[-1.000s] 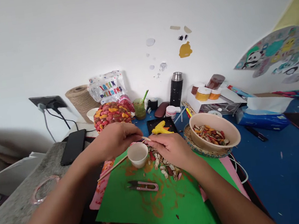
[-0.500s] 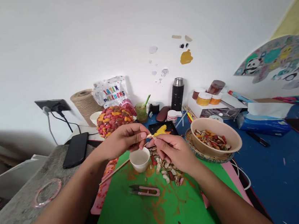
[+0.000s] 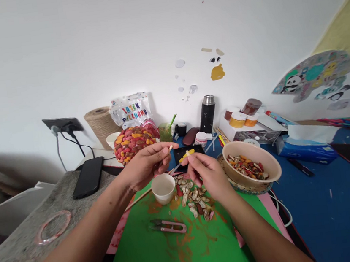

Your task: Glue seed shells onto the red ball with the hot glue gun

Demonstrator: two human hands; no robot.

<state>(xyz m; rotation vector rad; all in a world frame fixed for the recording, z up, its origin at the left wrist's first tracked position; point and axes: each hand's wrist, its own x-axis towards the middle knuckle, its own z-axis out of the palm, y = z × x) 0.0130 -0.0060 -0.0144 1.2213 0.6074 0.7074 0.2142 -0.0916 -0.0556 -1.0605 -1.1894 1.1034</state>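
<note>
My left hand (image 3: 149, 164) pinches a small pale piece (image 3: 170, 147) between thumb and fingertips, above a white bowl (image 3: 164, 188). To its right, my right hand (image 3: 208, 172) holds another small pale piece (image 3: 188, 152) between thumb and finger. Both pieces are too small to identify surely. Below the right hand, split peanut shells (image 3: 192, 197) lie heaped on a green sheet (image 3: 151, 248) smeared with orange. Pink-handled thread snips (image 3: 170, 226) lie on the sheet in front of the bowl. A thin wooden stick (image 3: 138, 199) rests left of the bowl.
A beige bowl (image 3: 277, 173) of coloured shells stands at the right. Behind are a shell-covered ball (image 3: 134, 142), a black flask (image 3: 207, 116), a black tray (image 3: 198, 162) and paint jars (image 3: 237, 119). A phone (image 3: 89, 177) and clear ring (image 3: 54, 227) lie left.
My hands, which met fingertip to fingertip over the sheet, have drawn apart. Each now has a separate pale piece. The camera view has shifted slightly.
</note>
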